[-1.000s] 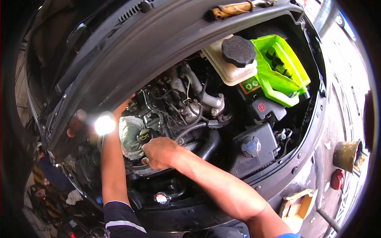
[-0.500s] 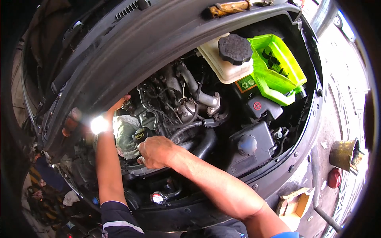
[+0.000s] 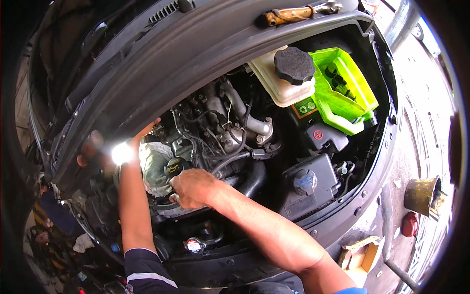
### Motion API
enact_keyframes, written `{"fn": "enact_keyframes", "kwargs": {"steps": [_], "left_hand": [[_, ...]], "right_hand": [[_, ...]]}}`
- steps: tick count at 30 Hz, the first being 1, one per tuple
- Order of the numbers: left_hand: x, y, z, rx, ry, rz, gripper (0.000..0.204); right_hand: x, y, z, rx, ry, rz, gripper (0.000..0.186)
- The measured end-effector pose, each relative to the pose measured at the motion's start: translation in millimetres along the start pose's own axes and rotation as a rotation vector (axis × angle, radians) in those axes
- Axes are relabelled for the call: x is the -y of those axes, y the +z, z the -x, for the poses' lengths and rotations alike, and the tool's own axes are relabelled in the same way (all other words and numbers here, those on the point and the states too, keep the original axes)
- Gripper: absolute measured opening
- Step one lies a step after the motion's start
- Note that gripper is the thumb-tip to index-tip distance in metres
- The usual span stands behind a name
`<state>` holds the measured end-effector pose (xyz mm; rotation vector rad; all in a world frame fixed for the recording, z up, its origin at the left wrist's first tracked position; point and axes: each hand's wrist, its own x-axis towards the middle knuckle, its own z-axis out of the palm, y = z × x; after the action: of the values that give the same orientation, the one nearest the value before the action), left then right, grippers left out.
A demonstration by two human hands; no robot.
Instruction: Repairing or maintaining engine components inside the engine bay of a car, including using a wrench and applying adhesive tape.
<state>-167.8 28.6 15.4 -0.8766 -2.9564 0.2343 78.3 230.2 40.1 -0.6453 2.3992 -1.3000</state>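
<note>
My left hand (image 3: 147, 128) reaches under the dark body panel's edge into the engine bay, partly hidden; a bright light (image 3: 122, 153) glares over that forearm. My right hand (image 3: 188, 188) has its fingers curled beside the black oil filler cap (image 3: 174, 166) and a pale crumpled cloth (image 3: 156, 179); whatever they hold is hidden. Metal pipes (image 3: 254, 125) and hoses of the engine lie behind both hands.
A white reservoir (image 3: 284, 93), a bright green container (image 3: 342, 108) and a black tank (image 3: 306, 193) fill the right of the bay. A wooden-handled tool (image 3: 289, 14) lies on the upper panel. A bucket (image 3: 421, 196), red object (image 3: 410, 224) and cardboard box (image 3: 362, 259) sit on the floor.
The view has shifted slightly, so the bay and both arms appear a little further left than a second ago. Both hands stay at the same places in the engine bay.
</note>
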Motion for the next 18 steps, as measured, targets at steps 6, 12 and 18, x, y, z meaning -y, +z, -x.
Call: {"fn": "enact_keyframes", "kwargs": {"steps": [6, 12, 18], "left_hand": [[23, -6, 17, -0.047, -0.032, -0.071, 0.041], [22, -2, 24, -0.083, -0.027, -0.124, 0.04], [15, 7, 28, -0.109, -0.002, -0.164, 0.038]], "right_hand": [[5, 1, -2, 0.0, -0.003, -0.013, 0.041], [3, -2, 0, 0.005, 0.007, 0.014, 0.041], [8, -2, -3, 0.01, 0.045, 0.012, 0.039]]}}
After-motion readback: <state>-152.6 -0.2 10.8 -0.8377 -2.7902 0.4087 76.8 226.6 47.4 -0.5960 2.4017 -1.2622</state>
